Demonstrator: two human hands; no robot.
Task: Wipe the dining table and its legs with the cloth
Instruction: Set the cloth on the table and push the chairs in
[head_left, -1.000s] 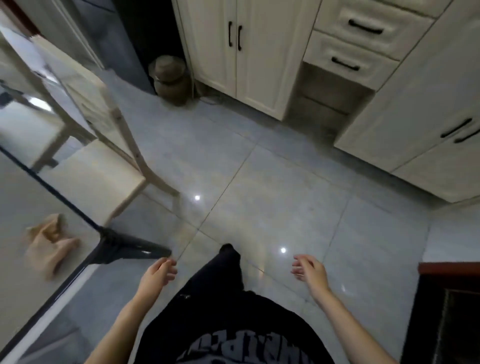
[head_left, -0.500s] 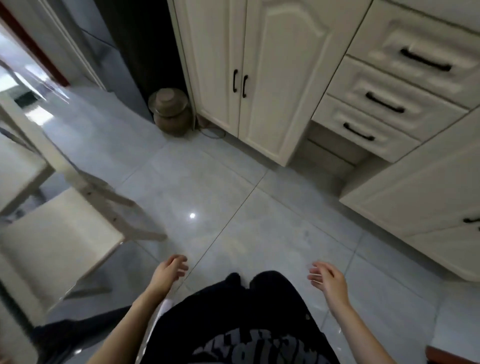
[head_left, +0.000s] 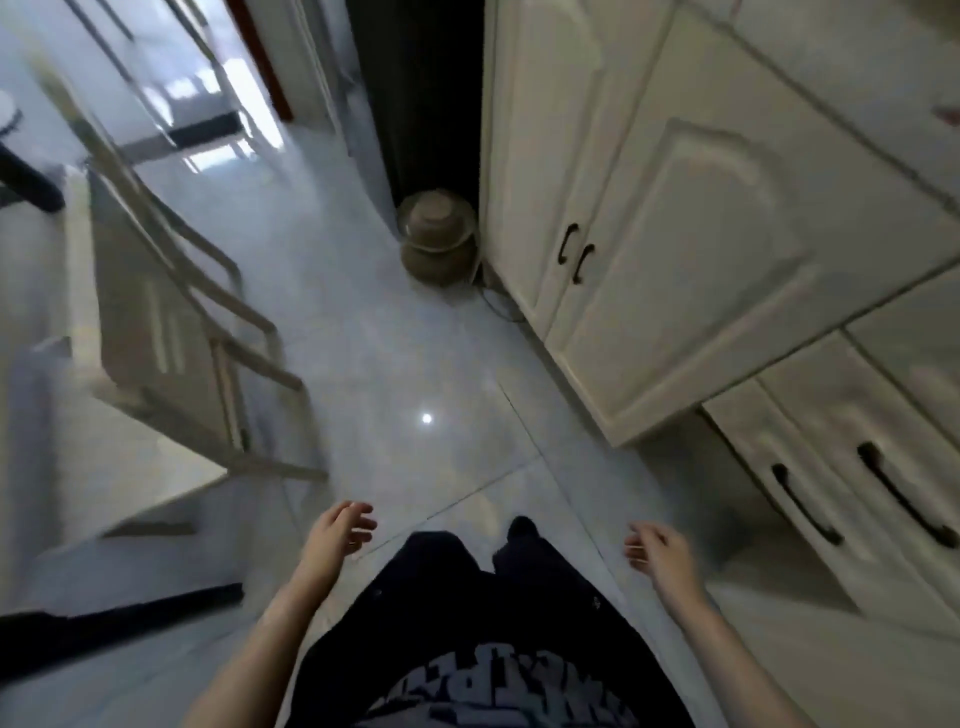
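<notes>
Both hands are empty: the left hand (head_left: 337, 535) and right hand (head_left: 660, 551) hang with fingers loosely curled, gripping nothing. The cloth is not in view, so we cannot wipe until it is fetched.

Risk: the pale wooden chair (head_left: 156, 322) stands just ahead-left of the left hand, and a careless step could catch its legs.

The left side is motion-blurred. The dark strip (head_left: 119, 618) below-left of the left hand is possibly the dining table's edge, cut off.

Both hands, left (head_left: 335, 535) and right (head_left: 660, 553), hang loosely curled.
</notes>
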